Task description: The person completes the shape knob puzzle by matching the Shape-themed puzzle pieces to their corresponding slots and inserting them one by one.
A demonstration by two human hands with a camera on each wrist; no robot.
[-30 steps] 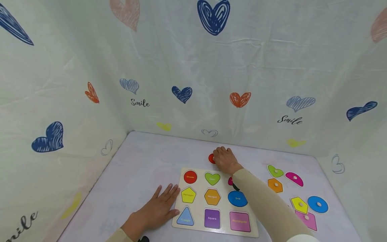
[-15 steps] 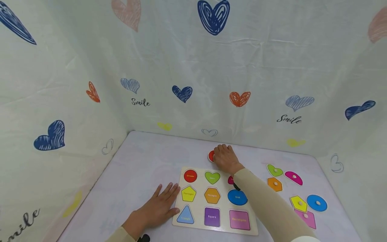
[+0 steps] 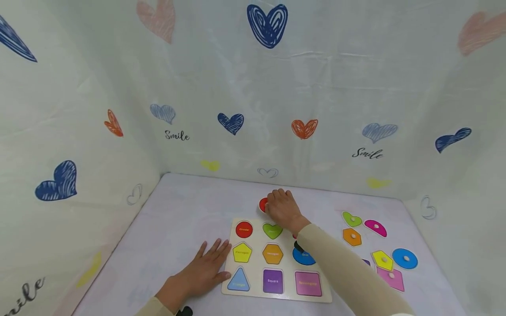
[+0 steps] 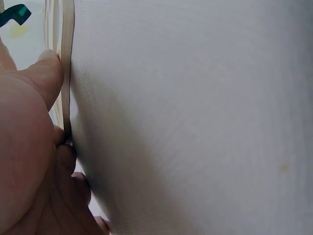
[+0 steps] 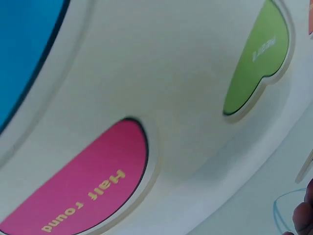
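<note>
My right hand (image 3: 282, 210) is just past the far edge of the puzzle board (image 3: 257, 239), pinching a red round puzzle piece (image 3: 262, 205). The piece's pale lower edge shows, and my fingers cover its right side. My left hand (image 3: 203, 267) lies with fingers spread on the table at the board's left side. In the left wrist view its thumb (image 4: 46, 73) rests against the board's edge (image 4: 67, 73). The board has printed recesses, among them a red circle (image 3: 244, 229), a green heart (image 3: 272, 231) and, in the right wrist view, a pink half round (image 5: 98, 191).
Several knobbed pieces lie right of the board: a green heart (image 3: 351, 219), a magenta half round (image 3: 375, 228), an orange hexagon (image 3: 352, 237) and a blue oval (image 3: 405, 259). A yellow pentagon (image 3: 382, 260) overlaps a pink rectangle (image 3: 391, 278). A heart-printed curtain (image 3: 336, 87) stands behind the table.
The red round piece has come up in my right hand and shifted a little to the left. The left hand stays by the board. The head view has turned slightly right.
</note>
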